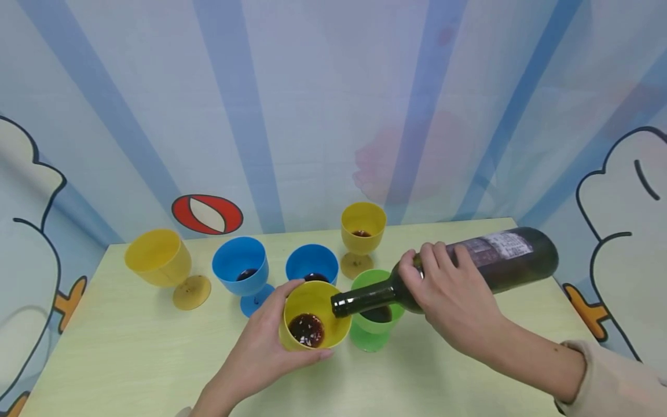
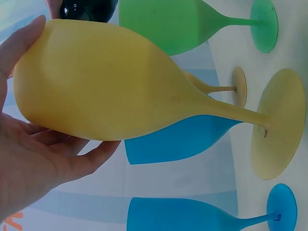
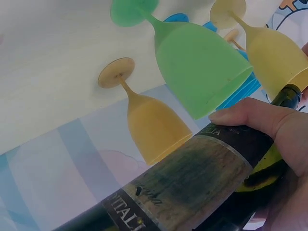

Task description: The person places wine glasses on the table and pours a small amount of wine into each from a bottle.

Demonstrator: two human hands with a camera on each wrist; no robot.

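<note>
My left hand grips the bowl of a yellow goblet, thumb on one side and fingers on the other. Dark red liquid lies in its bottom. With my right hand I hold a dark glass wine bottle around its shoulder, tilted so the neck points left. The bottle's mouth overlaps the right rim of the yellow goblet in the head view. Behind the neck stands a green goblet with dark liquid in it. The bottle's label shows in the right wrist view.
Along the back of the pale table stand a yellow goblet at far left, two blue goblets, one left and one central, and another yellow goblet. A striped blue backdrop rises behind the table.
</note>
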